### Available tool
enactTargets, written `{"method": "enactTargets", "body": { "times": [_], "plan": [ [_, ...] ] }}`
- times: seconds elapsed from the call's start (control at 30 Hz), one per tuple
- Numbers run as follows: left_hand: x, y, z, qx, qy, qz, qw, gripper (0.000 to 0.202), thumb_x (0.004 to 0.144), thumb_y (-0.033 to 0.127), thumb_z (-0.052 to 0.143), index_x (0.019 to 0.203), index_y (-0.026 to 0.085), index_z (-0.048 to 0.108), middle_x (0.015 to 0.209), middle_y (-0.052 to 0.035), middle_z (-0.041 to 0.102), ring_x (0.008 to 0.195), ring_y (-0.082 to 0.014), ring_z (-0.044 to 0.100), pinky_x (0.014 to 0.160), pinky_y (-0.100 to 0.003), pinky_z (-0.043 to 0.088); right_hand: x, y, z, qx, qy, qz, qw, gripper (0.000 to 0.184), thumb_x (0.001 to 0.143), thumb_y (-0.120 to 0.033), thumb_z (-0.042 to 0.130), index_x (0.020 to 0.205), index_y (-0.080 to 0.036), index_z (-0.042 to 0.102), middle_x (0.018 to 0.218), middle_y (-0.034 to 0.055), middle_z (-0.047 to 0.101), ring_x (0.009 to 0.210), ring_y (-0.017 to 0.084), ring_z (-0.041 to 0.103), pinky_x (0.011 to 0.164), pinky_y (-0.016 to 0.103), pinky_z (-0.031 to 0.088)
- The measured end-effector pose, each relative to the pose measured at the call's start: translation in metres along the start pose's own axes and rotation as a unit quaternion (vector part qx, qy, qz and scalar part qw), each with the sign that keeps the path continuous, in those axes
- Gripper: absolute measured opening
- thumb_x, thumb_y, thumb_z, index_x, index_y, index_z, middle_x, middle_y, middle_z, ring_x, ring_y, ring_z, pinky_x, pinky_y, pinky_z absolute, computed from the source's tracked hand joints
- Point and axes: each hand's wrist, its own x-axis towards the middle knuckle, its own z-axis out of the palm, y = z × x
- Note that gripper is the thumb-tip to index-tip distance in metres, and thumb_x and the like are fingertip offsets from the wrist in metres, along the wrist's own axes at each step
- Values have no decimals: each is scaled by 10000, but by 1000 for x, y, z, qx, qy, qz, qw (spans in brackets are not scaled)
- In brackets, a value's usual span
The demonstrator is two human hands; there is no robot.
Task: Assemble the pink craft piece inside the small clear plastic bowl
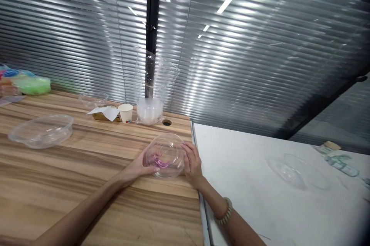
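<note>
Between my two hands is a round clear plastic bowl (170,149), just over the wooden table near its right edge. Something pink or purple (161,162) shows through the clear plastic; its kind I cannot make out. My left hand (144,163) grips the bowl's left side, thumb along the near rim and fingers seen through the plastic. On the right side, my right hand (192,163) curls its fingers over the rim; a beaded bracelet (224,211) is on that wrist.
Clear containers (54,132) lie at left. Behind stand a paper cup (126,113), a small box with white paper (106,113) and stacked bowls in a plastic bag (149,111). Coloured packs (31,84) are far left. A white table (245,199) adjoins at right, holding clear lids (295,171).
</note>
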Motion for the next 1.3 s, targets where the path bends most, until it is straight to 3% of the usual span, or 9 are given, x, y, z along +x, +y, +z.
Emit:
{"method": "enactTargets", "body": {
  "times": [0.37, 0.7, 1.07, 1.3],
  "plan": [
    [1, -1, 0, 18, 3, 10, 1000, 897, 628, 238, 786, 1388, 266, 311, 1156, -69, 570, 1133, -250, 500, 996, -415, 363, -1, 4, 3, 12, -3, 33, 999, 337, 925, -162, 349, 1200, -202, 540, 1120, 99, 582, 1066, 204, 558, 895, 410, 498],
    [1, -4, -1, 12, 3, 2, 1000, 899, 657, 253, 773, 1404, 283, 274, 1236, -78, 545, 1157, -250, 503, 998, -401, 376, 1, 4, 3, 15, -5, 35, 999, 323, 924, -156, 359, 1182, -205, 549, 1102, 90, 600, 1048, 196, 571, 880, 388, 509],
    [0, 5, 5, 18, 13, -4, 1000, 929, 631, 253, 789, 1402, 248, 271, 1134, -86, 579, 1072, -249, 548, 980, -426, 382, 1, 6, 4, 21, -4, 37, 999, 321, 920, -140, 370, 1178, -206, 549, 1085, 90, 594, 1040, 189, 568, 864, 368, 514],
    [0, 6, 5, 23, 11, -1, 1000, 942, 639, 260, 781, 1411, 243, 242, 1143, -87, 574, 1117, -253, 517, 993, -408, 362, 1, 6, 4, 21, -6, 34, 999, 318, 916, -129, 375, 1177, -206, 540, 1083, 87, 591, 1032, 182, 569, 865, 361, 510]
  ]
}}
